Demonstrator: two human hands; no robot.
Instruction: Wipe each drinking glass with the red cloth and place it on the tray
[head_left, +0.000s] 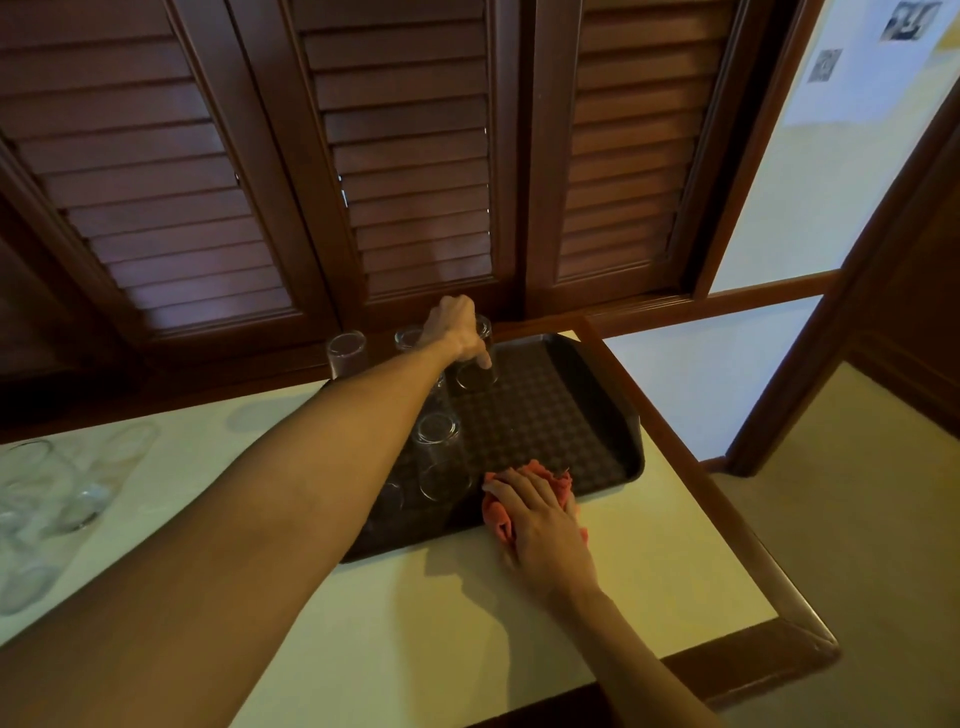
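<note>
The person's left hand (457, 332) reaches far across the counter and grips a drinking glass (475, 371) from above, the fingers curled round its upturned base. This glass stands upside down at the far end of the tray (597, 415), close to the tray's back rim. Whether its mouth already touches the tray floor I cannot tell, because the glass is clear and the light is dim.

The right hand (540, 525) lies on the red cloth (550, 475), fingers nearly straight and pressing it down. The cloth is bunched up and sits on the near rim of the tray, partly on the tray and partly on the counter (649, 561).

The tray is dark, with a woven pattern on its floor. More glasses stand inverted on it: one (439, 452) near the middle, beside the left forearm, another (410, 340) at the back just left of the gripped one, and one low glass (389, 496) partly hidden under the arm. One more inverted glass (347, 356) stands beyond the tray's left edge, at the back.

At the left end of the pale counter is a group of clear glasses (47, 499), blurred, well apart from the tray. Behind the counter are dark wooden louvred shutters (415, 156).
</note>
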